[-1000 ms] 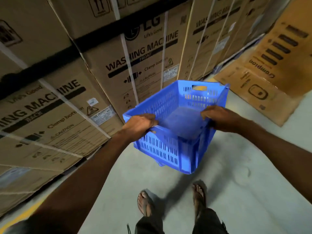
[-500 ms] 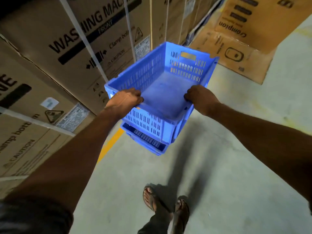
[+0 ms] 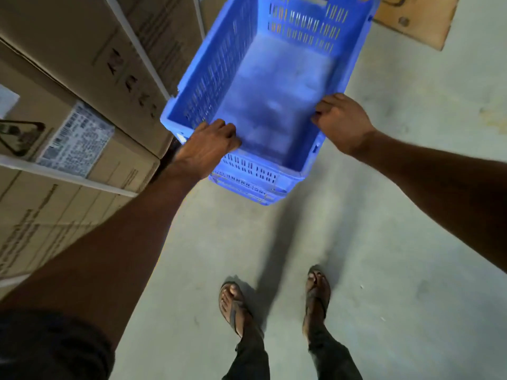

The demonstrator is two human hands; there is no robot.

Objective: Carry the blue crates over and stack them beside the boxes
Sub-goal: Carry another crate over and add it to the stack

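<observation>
Blue crate (image 3: 216,67) held by its near rim, low over the floor beside the boxes.

Left hand (image 3: 208,145) curls its fingers over the rim at the near left corner, and right hand (image 3: 341,120) grips the rim at the near right corner. Just beneath the crate shows the near wall of a second blue crate (image 3: 247,186) on the concrete floor (image 3: 384,242); I cannot tell whether the two touch. Stacked cardboard boxes (image 3: 82,78) stand just left of both crates. A flat cardboard sheet (image 3: 419,20) lies at far right.
</observation>
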